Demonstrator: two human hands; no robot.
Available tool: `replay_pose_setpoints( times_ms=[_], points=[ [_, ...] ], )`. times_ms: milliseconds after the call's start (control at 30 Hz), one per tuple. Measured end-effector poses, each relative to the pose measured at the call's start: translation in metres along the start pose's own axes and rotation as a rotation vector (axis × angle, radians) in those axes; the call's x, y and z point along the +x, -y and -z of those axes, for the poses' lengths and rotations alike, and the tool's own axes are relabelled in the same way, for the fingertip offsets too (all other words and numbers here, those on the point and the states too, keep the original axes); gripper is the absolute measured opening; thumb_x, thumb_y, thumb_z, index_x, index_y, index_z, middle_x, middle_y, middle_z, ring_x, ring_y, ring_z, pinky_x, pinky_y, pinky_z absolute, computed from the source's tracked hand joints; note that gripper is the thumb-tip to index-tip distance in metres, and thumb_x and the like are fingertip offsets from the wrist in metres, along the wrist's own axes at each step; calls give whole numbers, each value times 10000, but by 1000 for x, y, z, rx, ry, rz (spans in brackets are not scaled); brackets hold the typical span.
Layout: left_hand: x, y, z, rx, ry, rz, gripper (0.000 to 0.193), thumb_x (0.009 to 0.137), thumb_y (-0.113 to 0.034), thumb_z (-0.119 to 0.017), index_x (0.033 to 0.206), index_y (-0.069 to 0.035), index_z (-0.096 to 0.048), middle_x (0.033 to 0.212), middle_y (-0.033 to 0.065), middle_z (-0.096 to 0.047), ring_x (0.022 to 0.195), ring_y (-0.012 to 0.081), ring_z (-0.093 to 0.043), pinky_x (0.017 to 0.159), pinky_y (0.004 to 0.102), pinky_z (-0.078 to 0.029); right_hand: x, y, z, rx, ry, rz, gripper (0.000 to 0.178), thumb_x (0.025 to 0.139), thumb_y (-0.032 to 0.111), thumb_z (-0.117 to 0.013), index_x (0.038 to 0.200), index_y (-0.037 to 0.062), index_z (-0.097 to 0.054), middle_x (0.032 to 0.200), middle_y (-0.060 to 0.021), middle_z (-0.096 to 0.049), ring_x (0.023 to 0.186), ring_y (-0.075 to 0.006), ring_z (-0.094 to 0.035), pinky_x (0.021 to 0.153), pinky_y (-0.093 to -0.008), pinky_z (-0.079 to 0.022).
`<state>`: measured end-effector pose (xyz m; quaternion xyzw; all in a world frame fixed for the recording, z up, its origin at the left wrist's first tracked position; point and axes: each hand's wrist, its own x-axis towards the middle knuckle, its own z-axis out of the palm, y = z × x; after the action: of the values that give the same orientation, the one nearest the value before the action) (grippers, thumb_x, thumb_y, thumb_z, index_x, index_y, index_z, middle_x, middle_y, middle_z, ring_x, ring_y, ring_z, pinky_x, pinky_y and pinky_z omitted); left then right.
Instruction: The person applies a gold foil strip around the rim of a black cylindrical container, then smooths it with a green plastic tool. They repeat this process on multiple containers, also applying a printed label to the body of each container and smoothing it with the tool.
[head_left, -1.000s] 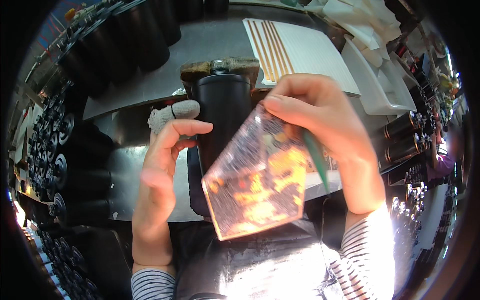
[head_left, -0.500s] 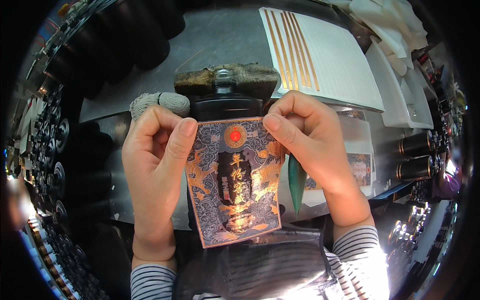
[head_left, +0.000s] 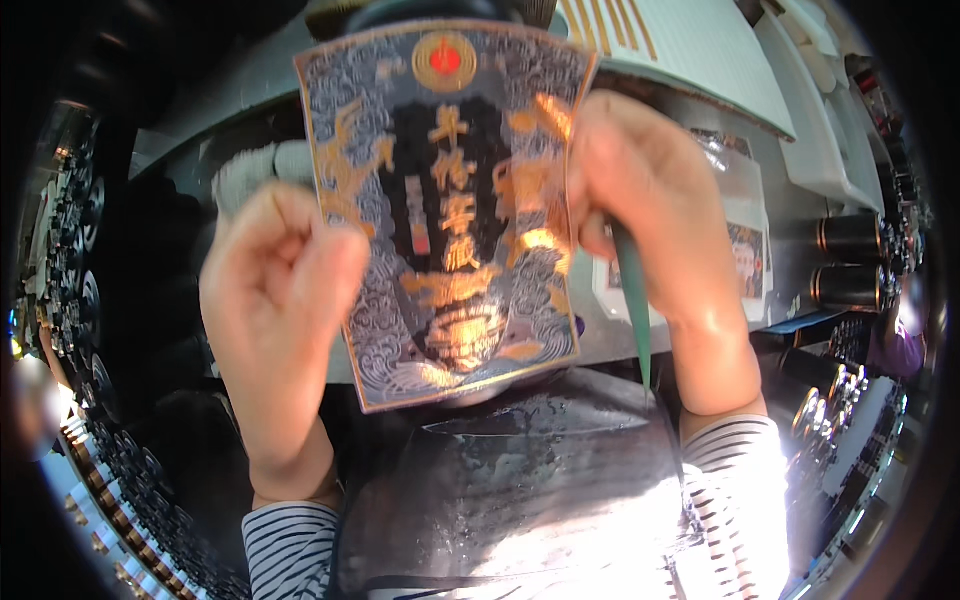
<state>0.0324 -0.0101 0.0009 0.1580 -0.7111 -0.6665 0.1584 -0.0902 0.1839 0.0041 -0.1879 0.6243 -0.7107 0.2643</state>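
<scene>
A dark label (head_left: 450, 200) with gold patterns and a red round emblem is held up in front of me, slightly curved. My left hand (head_left: 285, 300), thumb and fingers closed, pinches its left edge. At its right edge is my right hand (head_left: 640, 190), also closed in a pinch and blurred by motion. From beneath the right hand's fingers a green pointed flat tool (head_left: 633, 300) sticks out downward. Behind the label's top edge shows part of a black bottle (head_left: 430, 12), mostly hidden.
Gold strips (head_left: 620, 25) lie on a white ribbed board (head_left: 710, 70) at the far right. Beside it stands a white plastic bin (head_left: 820, 150). More printed labels (head_left: 745, 255) lie on the metal table right of my hand. Black cylinders (head_left: 845, 285) stand at the right edge.
The label appears higher and closer, now covering most of the bottle. Both hands have shifted their hold from its upper corners down to its side edges. The view has tilted down.
</scene>
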Motion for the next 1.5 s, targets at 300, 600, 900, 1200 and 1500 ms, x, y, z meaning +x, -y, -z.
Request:
replay_pose_setpoints(
  times_ms=[300,600,900,1200,1500],
  points=[
    [-49,12,7,-88,94,160,228,802,-121,-734,794,-18,-531,858,36,-614,795,71,-546,756,202,-418,-58,-25,-12,117,124,-355,181,899,151,-660,887,0,-562,728,-26,-624,658,-53,-588,595,-187,-480],
    [-45,19,18,-53,191,98,223,827,-129,-727,783,-22,-536,826,26,-616,763,60,-540,708,183,-416,-60,-26,-14,77,141,-343,191,893,158,-669,854,10,-557,715,-15,-611,653,-43,-585,580,-178,-466],
    [-31,24,21,96,71,-110,364,870,-160,-672,1156,28,-548,1137,102,-559,930,131,-561,843,249,-460,-47,-37,5,-430,-257,30,184,862,52,-651,1024,3,-579,746,-44,-641,642,-68,-586,571,-218,-461],
    [12,-2,-48,-20,163,-187,765,964,-533,-370,1508,-82,-75,1417,192,-380,1216,259,-513,992,363,-463,-11,-22,-10,-789,-48,490,876,800,409,-690,1487,85,-254,878,-73,-575,715,-211,-517,678,-296,-447],
    [38,-9,-45,-375,122,-34,566,1003,-426,-382,1403,-55,-228,1238,140,-532,1097,166,-576,912,281,-486,-9,-29,-5,-798,12,482,955,822,496,-619,1496,22,-138,842,-126,-591,712,-301,-541,658,-386,-473]
  ],
)
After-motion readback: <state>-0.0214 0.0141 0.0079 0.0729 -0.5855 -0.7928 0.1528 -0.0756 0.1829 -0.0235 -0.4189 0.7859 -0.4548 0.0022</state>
